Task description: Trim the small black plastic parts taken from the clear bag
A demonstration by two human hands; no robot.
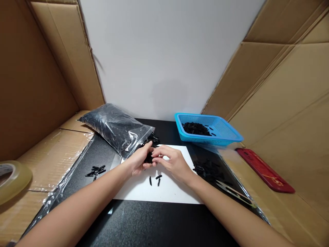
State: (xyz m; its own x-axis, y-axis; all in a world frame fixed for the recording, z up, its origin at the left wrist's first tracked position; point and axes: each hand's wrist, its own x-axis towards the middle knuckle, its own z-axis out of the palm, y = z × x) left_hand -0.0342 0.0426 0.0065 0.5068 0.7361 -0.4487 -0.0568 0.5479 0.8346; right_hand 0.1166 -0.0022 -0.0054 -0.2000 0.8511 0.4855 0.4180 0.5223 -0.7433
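Note:
My left hand is cupped, thumb up, around several small black elongated pieces above a white sheet of paper. Fingertips of my right hand are pinched together against that handful; whatever they grip is too small to make out. Beyond my left hand, a clear plastic bag full of black pieces lies on its side, its mouth toward my hands. A loose pile of black pieces spills at the mouth. Three slim black pieces lie on the paper in front of my hands.
A blue basket holding black pieces stands at the back right. Small black groups lie left and right of the paper. Also around are a flat cut-out plate, a red case, a tape roll and cardboard walls.

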